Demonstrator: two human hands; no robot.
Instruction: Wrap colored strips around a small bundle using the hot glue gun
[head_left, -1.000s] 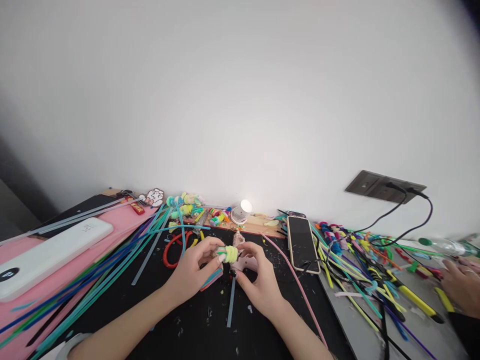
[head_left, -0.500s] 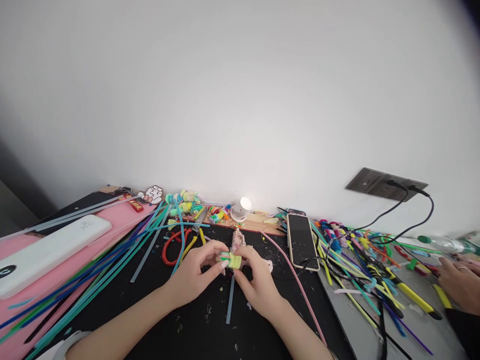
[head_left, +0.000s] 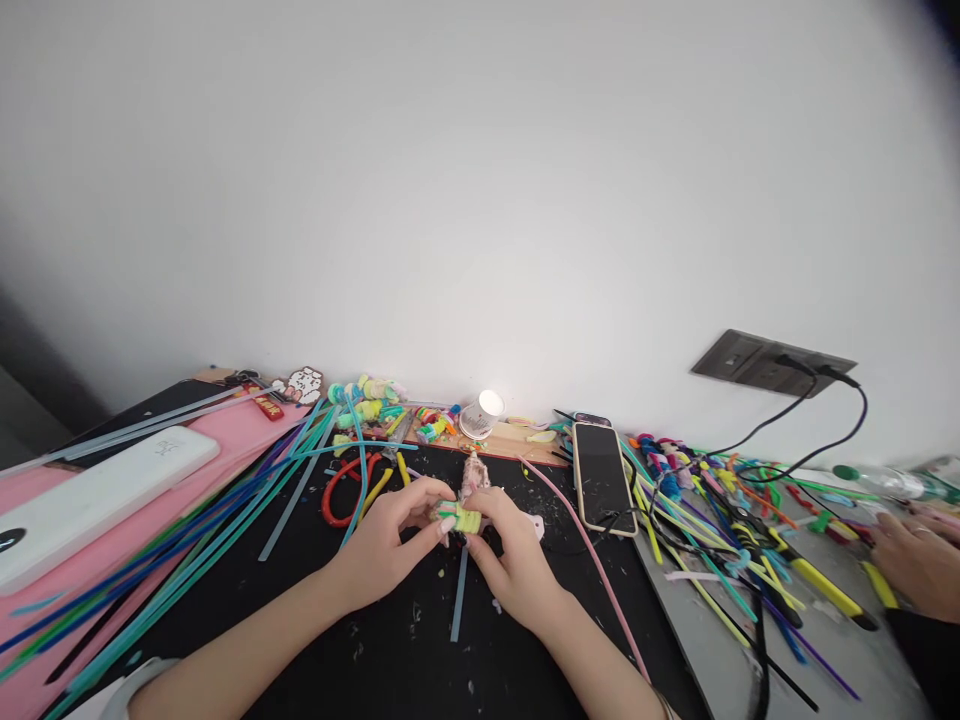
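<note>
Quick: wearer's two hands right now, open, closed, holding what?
Left hand: closed, holding the yellow-green roll by fingers and thumb.
Right hand: closed, holding the same roll.

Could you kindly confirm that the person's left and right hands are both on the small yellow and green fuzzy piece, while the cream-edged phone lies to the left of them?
Not quite: the cream-edged phone lies to the right of the hands, as the head view shows. The left hand and right hand are indeed both on the small yellow and green fuzzy piece.
</note>
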